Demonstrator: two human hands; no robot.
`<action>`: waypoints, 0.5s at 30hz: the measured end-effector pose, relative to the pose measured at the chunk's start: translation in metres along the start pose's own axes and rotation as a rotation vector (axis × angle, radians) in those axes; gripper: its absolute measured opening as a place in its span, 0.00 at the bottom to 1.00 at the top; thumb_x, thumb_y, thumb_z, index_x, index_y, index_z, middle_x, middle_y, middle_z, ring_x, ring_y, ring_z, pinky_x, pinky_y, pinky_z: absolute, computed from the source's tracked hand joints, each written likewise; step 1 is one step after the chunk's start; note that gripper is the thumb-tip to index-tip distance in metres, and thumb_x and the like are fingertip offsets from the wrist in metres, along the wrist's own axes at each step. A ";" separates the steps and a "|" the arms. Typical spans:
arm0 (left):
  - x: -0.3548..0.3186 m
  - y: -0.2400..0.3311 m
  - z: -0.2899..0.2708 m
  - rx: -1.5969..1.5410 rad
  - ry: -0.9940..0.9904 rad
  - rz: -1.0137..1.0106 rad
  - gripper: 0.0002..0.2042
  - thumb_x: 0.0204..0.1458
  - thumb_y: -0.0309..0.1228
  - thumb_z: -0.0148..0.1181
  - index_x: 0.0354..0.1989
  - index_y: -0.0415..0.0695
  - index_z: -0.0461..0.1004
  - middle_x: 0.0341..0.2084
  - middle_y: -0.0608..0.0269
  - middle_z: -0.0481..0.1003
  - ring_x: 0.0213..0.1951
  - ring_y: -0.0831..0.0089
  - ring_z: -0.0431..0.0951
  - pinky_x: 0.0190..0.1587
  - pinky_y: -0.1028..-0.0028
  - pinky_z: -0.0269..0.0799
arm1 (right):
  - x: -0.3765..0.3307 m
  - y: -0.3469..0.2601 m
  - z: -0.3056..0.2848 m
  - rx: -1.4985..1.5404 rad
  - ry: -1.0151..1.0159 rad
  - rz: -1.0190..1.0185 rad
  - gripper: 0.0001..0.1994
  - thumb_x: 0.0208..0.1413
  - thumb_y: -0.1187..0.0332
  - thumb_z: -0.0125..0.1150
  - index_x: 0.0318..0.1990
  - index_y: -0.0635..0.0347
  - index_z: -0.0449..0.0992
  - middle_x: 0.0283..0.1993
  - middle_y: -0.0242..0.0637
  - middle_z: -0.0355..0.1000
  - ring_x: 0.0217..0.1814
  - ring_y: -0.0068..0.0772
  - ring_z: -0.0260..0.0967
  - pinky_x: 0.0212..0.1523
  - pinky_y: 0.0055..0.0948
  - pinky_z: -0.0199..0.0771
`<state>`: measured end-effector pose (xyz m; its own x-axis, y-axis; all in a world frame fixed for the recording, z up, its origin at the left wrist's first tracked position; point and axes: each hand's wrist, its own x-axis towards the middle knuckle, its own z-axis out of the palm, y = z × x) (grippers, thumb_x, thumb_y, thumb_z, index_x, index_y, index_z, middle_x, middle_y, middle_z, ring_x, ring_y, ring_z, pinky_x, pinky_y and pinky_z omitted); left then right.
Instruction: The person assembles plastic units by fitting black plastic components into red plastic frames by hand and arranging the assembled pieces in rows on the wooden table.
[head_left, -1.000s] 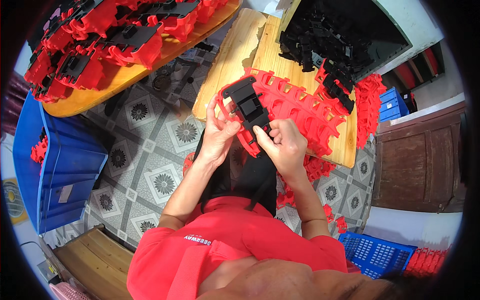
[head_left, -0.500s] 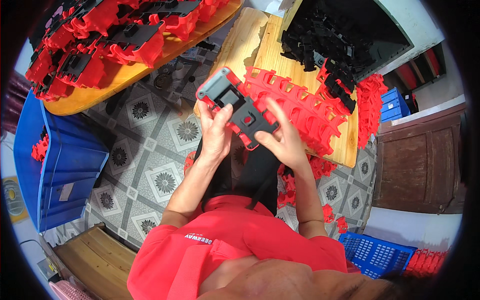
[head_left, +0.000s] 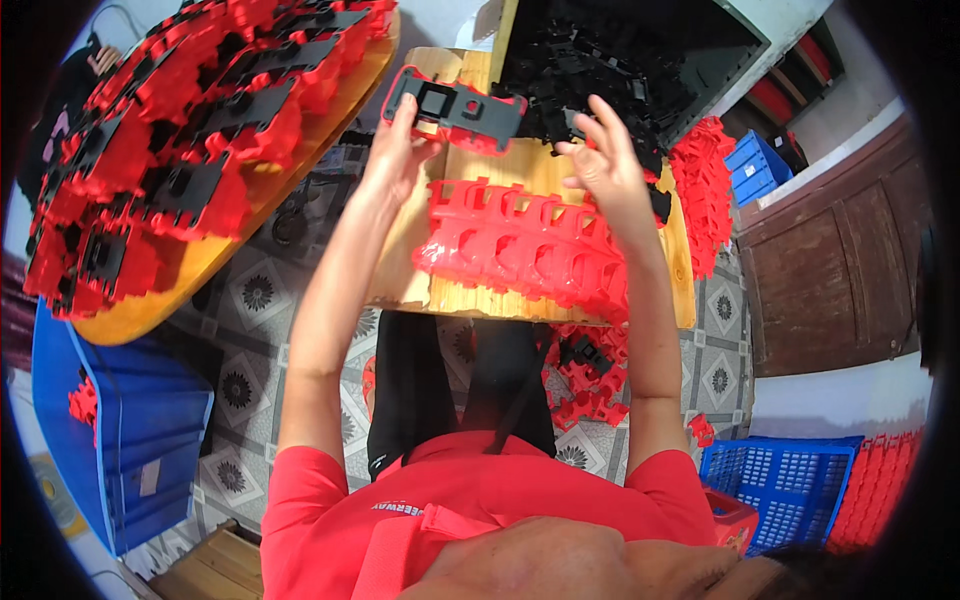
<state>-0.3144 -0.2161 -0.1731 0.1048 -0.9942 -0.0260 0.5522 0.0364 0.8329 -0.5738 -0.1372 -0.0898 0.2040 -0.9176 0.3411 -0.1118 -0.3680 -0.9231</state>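
Observation:
My left hand grips the left end of a red plastic shell with a black plate set in it, holding it up over the far part of the wooden table. My right hand is off to the right of that part, fingers spread and holding nothing. Beyond my right hand lies a heap of black plastic parts. Rows of nested red plastic shells lie on the table, between me and my hands.
Finished-looking red and black parts crowd a wooden board at the left. A blue bin stands below it. More red shells are stacked right of the table, and a blue crate sits at the lower right.
Both hands have moved forward over the table. My right hand has let go of the red and black part, which my left hand keeps. The view has shifted too.

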 end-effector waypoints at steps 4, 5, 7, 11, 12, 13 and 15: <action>0.084 -0.028 -0.030 0.138 0.134 -0.066 0.15 0.60 0.47 0.54 0.46 0.49 0.72 0.35 0.65 0.77 0.28 0.71 0.78 0.31 0.67 0.74 | -0.016 0.019 -0.067 -0.169 0.190 0.190 0.17 0.63 0.65 0.55 0.56 0.65 0.71 0.53 0.40 0.73 0.49 0.26 0.73 0.45 0.22 0.73; 0.101 -0.037 -0.030 0.158 0.156 -0.097 0.16 0.60 0.47 0.53 0.46 0.48 0.71 0.33 0.63 0.78 0.28 0.70 0.78 0.31 0.68 0.74 | -0.025 0.027 -0.080 -0.231 0.248 0.218 0.13 0.63 0.67 0.55 0.51 0.65 0.75 0.46 0.35 0.76 0.44 0.24 0.75 0.44 0.21 0.72; 0.142 -0.045 -0.045 0.179 0.209 -0.136 0.18 0.61 0.48 0.50 0.47 0.47 0.70 0.31 0.59 0.79 0.27 0.68 0.78 0.31 0.67 0.74 | -0.039 0.037 -0.094 -0.238 0.255 0.237 0.13 0.62 0.68 0.55 0.50 0.65 0.75 0.45 0.35 0.76 0.44 0.23 0.75 0.43 0.21 0.72; 0.204 -0.058 -0.041 0.183 0.293 -0.187 0.22 0.62 0.53 0.45 0.51 0.47 0.68 0.30 0.55 0.79 0.25 0.62 0.77 0.26 0.59 0.72 | -0.049 0.049 -0.112 -0.306 0.313 0.171 0.12 0.61 0.68 0.58 0.47 0.67 0.76 0.39 0.32 0.76 0.40 0.21 0.74 0.41 0.21 0.73; 0.212 -0.060 -0.040 0.192 0.318 -0.169 0.23 0.62 0.53 0.45 0.51 0.48 0.68 0.31 0.55 0.79 0.26 0.61 0.78 0.26 0.58 0.72 | -0.048 0.053 -0.113 -0.370 0.363 0.120 0.13 0.60 0.67 0.60 0.45 0.68 0.77 0.33 0.29 0.75 0.38 0.18 0.73 0.38 0.21 0.73; 0.217 -0.057 -0.043 0.213 0.323 -0.150 0.23 0.61 0.53 0.46 0.52 0.47 0.68 0.32 0.56 0.79 0.28 0.61 0.79 0.26 0.56 0.73 | -0.045 0.059 -0.112 -0.369 0.417 0.081 0.12 0.59 0.65 0.61 0.43 0.67 0.78 0.31 0.33 0.76 0.35 0.21 0.74 0.37 0.24 0.73; 0.216 -0.054 -0.042 0.180 0.306 -0.123 0.25 0.60 0.53 0.50 0.54 0.45 0.67 0.39 0.55 0.77 0.31 0.59 0.81 0.26 0.51 0.74 | -0.050 0.058 -0.114 -0.642 0.458 0.017 0.12 0.58 0.64 0.61 0.42 0.64 0.79 0.31 0.36 0.76 0.34 0.24 0.75 0.36 0.25 0.73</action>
<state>-0.2869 -0.4283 -0.2469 0.3040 -0.9126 -0.2734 0.4249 -0.1270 0.8963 -0.7011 -0.1301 -0.1399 -0.2080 -0.8433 0.4955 -0.6795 -0.2398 -0.6934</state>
